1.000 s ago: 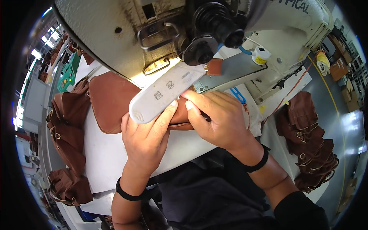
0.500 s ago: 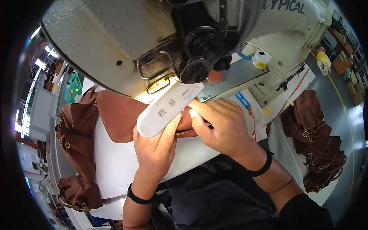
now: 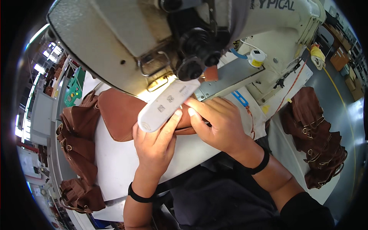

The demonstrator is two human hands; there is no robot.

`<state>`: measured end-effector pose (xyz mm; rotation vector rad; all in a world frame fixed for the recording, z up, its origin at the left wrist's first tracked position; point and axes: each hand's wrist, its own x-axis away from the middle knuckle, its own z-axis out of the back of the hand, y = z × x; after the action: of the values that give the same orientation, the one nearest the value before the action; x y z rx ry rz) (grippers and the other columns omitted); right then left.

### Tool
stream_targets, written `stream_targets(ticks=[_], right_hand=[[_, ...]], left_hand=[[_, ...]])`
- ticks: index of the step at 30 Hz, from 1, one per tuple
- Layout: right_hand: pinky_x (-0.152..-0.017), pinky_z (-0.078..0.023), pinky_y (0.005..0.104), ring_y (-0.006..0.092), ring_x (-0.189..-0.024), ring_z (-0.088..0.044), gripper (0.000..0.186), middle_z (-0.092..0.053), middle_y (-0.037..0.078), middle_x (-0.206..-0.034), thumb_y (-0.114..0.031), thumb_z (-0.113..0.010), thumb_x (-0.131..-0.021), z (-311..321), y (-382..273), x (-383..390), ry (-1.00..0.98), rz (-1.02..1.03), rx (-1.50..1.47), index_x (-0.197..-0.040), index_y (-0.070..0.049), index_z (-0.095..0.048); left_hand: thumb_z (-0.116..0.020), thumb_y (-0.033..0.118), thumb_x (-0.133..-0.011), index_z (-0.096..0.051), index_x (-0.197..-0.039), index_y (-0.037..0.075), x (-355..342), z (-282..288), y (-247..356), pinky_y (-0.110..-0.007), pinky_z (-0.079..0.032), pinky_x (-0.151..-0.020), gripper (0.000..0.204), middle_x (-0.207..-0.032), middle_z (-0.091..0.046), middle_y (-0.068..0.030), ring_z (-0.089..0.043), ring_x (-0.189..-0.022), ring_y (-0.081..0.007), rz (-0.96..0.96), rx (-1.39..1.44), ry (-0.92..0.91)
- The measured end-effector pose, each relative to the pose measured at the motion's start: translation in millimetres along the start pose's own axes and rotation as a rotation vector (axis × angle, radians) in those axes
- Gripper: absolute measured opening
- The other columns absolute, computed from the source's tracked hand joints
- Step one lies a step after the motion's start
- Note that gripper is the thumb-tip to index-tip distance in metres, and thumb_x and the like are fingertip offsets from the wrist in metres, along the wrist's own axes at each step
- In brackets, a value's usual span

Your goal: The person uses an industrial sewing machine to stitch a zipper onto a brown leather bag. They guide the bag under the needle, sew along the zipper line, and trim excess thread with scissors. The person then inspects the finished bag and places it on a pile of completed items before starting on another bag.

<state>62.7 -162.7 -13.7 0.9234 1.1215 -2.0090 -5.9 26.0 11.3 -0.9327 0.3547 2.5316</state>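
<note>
Closest, in front of the sewing machine [image 3: 149, 34], are the two hands, each with a black band at the wrist. The left hand [image 3: 155, 143] has its fingers over a brown leather bag piece [image 3: 120, 115]; I cannot tell if its grip is pinching, because the white bar hides part of it. The right hand [image 3: 220, 124] has a narrow grip: thumb and pointing finger are close together and seem to pinch the same leather. The piece lies on the white tabletop [image 3: 115, 168], just in front of the machine, with a white plastic bar [image 3: 165, 107] over part of it.

The work looks partway along. The piece has its rounded shape and is in place at the machine. The bar and fingers cover the sewing spot, so I cannot tell how much stitching is done or left.

A small brown leather tab [image 3: 211, 73] sits on the machine's base. Brown leather bags [image 3: 85, 153] are heaped left of the machine, and more bags [image 3: 316, 134] lie to its right. Farther off, a green box [image 3: 74, 90] stands to its left.
</note>
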Motion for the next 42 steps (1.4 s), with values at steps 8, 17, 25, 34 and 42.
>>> stream_targets(ticks=[8,17,25,34,42], right_hand=[[-0.064,-0.051,0.0360,0.0221,-0.067,-0.063,0.026,-0.067,0.003,-0.076,-0.008,-0.071,-0.088,-1.6,-2.5,-2.2,0.033,-0.007,0.002,-0.113,-0.005,-0.076],[-0.068,-0.057,0.0327,0.0218,-0.072,-0.072,0.031,-0.072,0.013,-0.087,-0.007,-0.063,-0.101,13.6,-16.8,9.1,-0.054,-0.489,-0.476,-0.131,-0.003,-0.059],[-0.080,-0.056,0.0392,0.0322,-0.092,-0.072,0.043,-0.069,0.020,-0.109,-0.004,-0.060,-0.101,-10.2,-55.3,47.9,0.002,-0.515,-0.603,-0.142,0.001,-0.047],[-0.087,-0.047,0.0408,0.0282,-0.095,-0.061,0.029,-0.066,0.007,-0.105,-0.004,-0.071,-0.087,25.2,-0.2,-10.8,0.214,-0.015,0.132,-0.116,-0.007,-0.072],[-0.094,-0.045,0.0414,0.0268,-0.109,-0.063,0.028,-0.067,0.005,-0.112,-0.009,-0.075,-0.082,32.0,-5.1,-7.8,0.014,0.080,0.112,-0.111,-0.010,-0.077]], left_hand=[[-0.075,-0.009,-0.069,-0.075,-0.124,0.007,-1.8,1.1,-9.1,-0.041,-0.052,-0.095,0.057,-0.124,-0.073,-0.0088,-0.069,-0.109,-0.0323,-0.063,-0.003,-0.004],[-0.084,0.014,-0.083,-0.046,-0.154,0.000,14.4,30.9,59.5,-0.051,-0.039,-0.109,0.081,-0.157,-0.047,-0.0229,-0.050,-0.137,-0.0415,0.297,-0.139,-0.265],[-0.088,0.019,-0.077,-0.034,-0.154,-0.010,-2.1,-18.1,4.9,-0.052,-0.042,-0.110,0.099,-0.146,-0.050,-0.0291,-0.050,-0.132,-0.0483,0.225,0.086,-0.165],[-0.072,0.003,-0.085,-0.036,-0.154,-0.008,-8.6,-29.5,15.5,-0.049,-0.040,-0.113,0.079,-0.143,-0.050,-0.0287,-0.047,-0.136,-0.0452,0.312,0.168,-0.063],[-0.078,-0.004,-0.080,-0.055,-0.140,0.006,8.4,-27.8,22.8,-0.044,-0.047,-0.108,0.065,-0.142,-0.054,-0.0168,-0.053,-0.131,-0.0339,0.183,0.045,0.199]])
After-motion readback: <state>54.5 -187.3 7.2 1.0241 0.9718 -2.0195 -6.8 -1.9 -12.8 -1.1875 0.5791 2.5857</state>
